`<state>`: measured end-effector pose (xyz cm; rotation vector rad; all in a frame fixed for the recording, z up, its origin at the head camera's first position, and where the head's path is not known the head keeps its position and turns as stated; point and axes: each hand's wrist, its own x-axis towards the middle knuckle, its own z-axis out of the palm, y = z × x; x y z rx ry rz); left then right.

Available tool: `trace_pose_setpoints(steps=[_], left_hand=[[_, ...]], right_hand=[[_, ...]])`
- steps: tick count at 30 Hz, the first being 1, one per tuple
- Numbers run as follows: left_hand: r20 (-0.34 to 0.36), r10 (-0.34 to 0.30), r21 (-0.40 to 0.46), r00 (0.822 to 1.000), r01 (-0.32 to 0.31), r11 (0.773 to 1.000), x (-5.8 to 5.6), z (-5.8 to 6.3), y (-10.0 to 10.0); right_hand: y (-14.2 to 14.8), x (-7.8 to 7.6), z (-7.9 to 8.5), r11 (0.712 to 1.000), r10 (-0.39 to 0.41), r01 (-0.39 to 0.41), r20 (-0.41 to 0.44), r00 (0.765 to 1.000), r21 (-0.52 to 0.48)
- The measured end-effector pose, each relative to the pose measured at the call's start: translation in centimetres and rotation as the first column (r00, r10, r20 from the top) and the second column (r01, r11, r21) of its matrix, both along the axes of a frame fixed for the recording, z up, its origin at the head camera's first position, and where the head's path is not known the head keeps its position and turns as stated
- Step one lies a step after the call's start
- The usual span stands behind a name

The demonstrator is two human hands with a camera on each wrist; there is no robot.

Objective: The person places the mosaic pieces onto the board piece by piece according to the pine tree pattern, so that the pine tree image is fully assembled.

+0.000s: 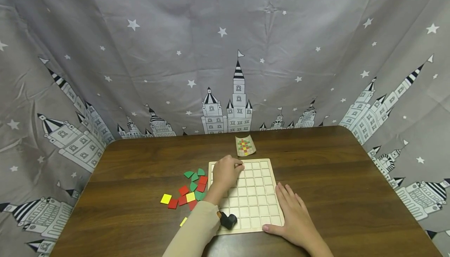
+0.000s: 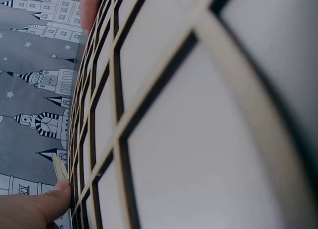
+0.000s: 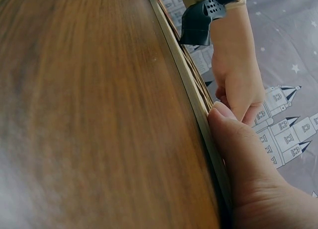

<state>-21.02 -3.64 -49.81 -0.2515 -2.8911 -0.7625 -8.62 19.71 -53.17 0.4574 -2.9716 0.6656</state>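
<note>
A pale wooden grid board (image 1: 254, 201) lies on the table with its visible squares bare. My left hand (image 1: 225, 173) reaches over it to the far row, fingers bent and thumb close to the index finger. In the left wrist view the thumb (image 2: 52, 204) is low at the board's far side; whether the fingertips hold a small piece I cannot tell. My right hand (image 1: 293, 218) rests at the near right corner, fingers extended along the right edge. Its thumb (image 3: 231, 124) touches the board's near edge in the right wrist view.
Left of the board lie loose flat pieces: red squares (image 1: 172, 204), yellow squares (image 1: 166, 198) and green quarter-rounds (image 1: 188, 174). A curled pattern card (image 1: 245, 146) is just beyond the board. Behind the brown table (image 1: 351, 194) hangs a grey castle-print curtain (image 1: 299, 22).
</note>
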Motion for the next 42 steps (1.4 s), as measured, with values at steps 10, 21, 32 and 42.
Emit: trace_pose_setpoints(steps=[10, 21, 32, 42], left_hand=[[0.102, -0.018, 0.091, 0.995, 0.008, 0.996, -0.01, 0.63, -0.53], [0.121, -0.026, 0.1, 0.992, 0.013, 0.995, 0.16, 0.67, -0.77], [0.109, -0.015, 0.114, 0.994, 0.003, 0.993, 0.26, 0.27, -0.88], [0.142, -0.005, 0.193, 0.99, -0.022, 0.981, 0.29, 0.21, -1.0]], right_hand=[[-0.07, 0.0, 0.05, 1.0, 0.001, 0.0, 0.008, 1.0, -0.004], [-0.06, 0.07, 0.05, 1.0, 0.007, -0.007, -0.014, 1.0, -0.005], [-0.03, 0.08, -0.01, 1.0, 0.007, -0.007, -0.017, 1.0, -0.007], [0.0, 0.04, -0.12, 1.0, 0.004, -0.004, -0.009, 1.0, -0.007]])
